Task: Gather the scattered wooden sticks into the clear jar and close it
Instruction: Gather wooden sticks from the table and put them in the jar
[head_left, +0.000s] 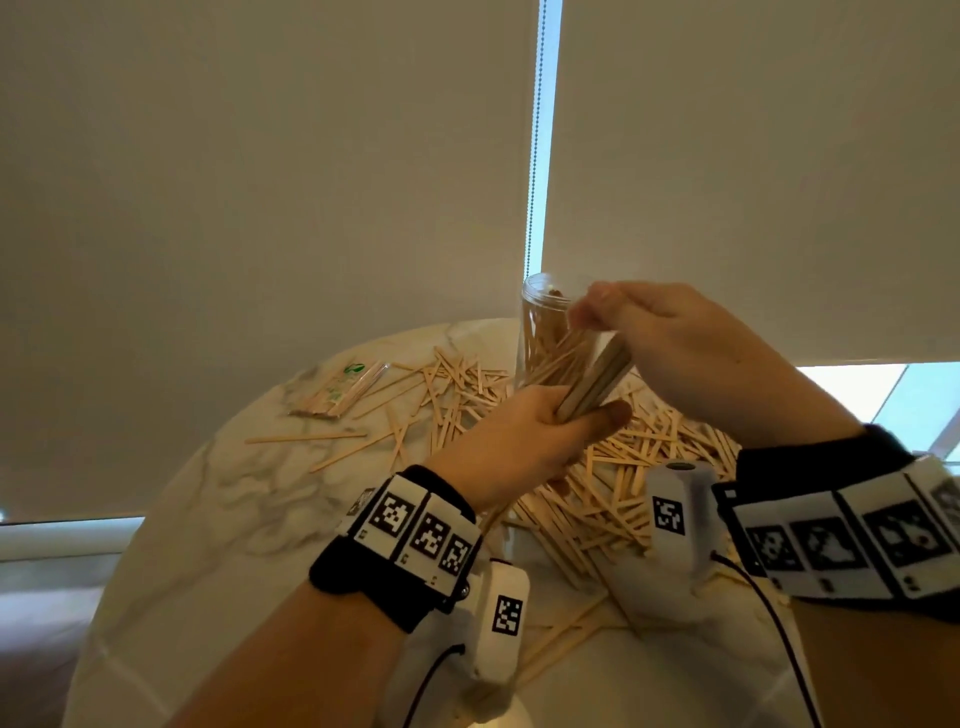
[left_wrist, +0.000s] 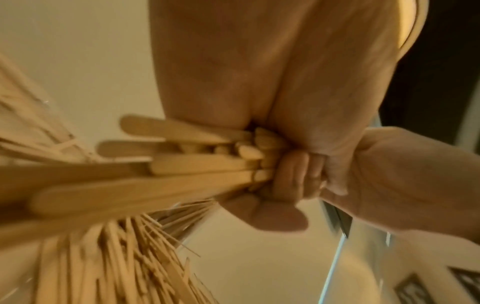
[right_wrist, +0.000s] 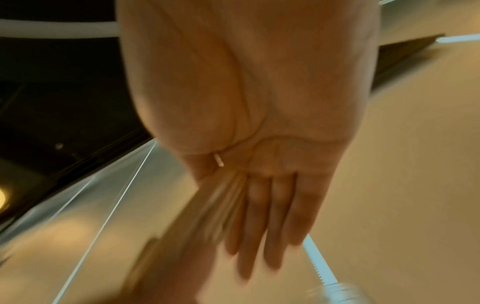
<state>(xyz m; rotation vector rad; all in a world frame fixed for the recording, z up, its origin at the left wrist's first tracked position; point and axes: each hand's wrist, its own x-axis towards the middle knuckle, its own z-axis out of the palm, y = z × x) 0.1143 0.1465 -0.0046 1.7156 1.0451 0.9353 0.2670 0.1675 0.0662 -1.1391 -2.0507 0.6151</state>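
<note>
The left hand (head_left: 511, 441) holds a bundle of sticks (head_left: 597, 376) above the middle of the round marble surface (head_left: 218, 499). Its grip is pressed together around the lower end of the bundle, with the thumb on one side and the curled fingers (left_wrist: 293, 179) on the other; the left wrist view shows the rounded ends of the sticks coming out of the fist. The bundle is tilted, and its upper end goes up toward the right hand (head_left: 691, 343).

The right hand is over the top of the bundle. In the right wrist view its fingers (right_wrist: 262, 226) are straight and lie close together along the sticks, so this grip is flat, not pinching. The picture is blurred there, and I cannot tell how firmly it presses.

The clear jar (head_left: 543, 327) stands upright near the far edge of the surface, just behind both hands. It is open at the top and already has some sticks inside.

Many loose sticks (head_left: 618, 483) lie in a heap on the surface under the hands and toward the right edge, and others are spread toward the left. A small plastic packet (head_left: 340, 389) of thin sticks lies near the far left edge.
</note>
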